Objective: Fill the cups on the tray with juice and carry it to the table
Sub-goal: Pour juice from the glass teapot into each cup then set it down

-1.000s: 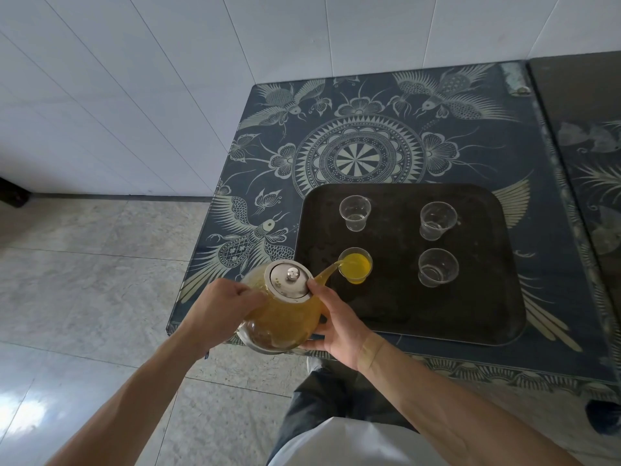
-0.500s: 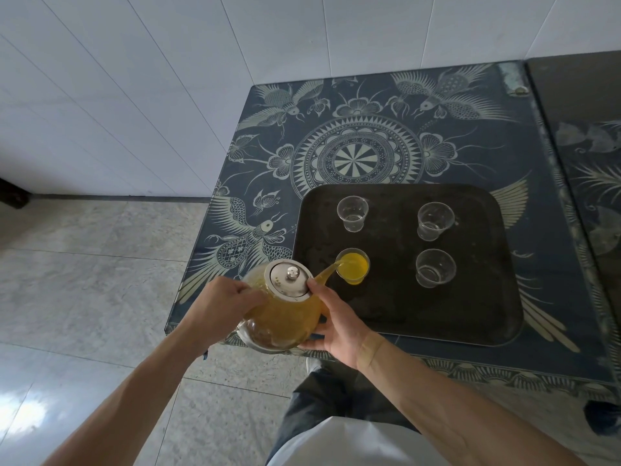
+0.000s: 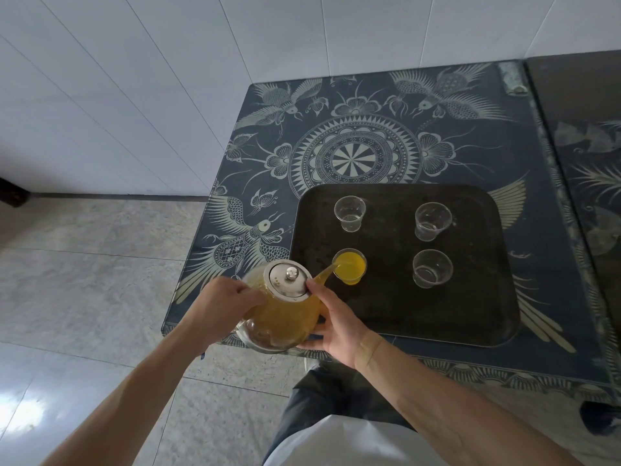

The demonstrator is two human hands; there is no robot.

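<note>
While tilted, teapot [image 3: 282,311] between both grips.

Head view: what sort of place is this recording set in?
Probably a home dining or kitchen corner: a patterned table set against a white panelled wall, a tiled floor, and a tray of cups.

left hand [image 3: 224,306] curled, right hand [image 3: 339,326] cupped

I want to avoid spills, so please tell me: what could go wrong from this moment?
The near-left cup looks nearly full while the teapot spout pours into it, so it may overflow onto the tray. The pot hangs at the table edge, held by the left hand and right hand; drips could reach the floor.
</note>
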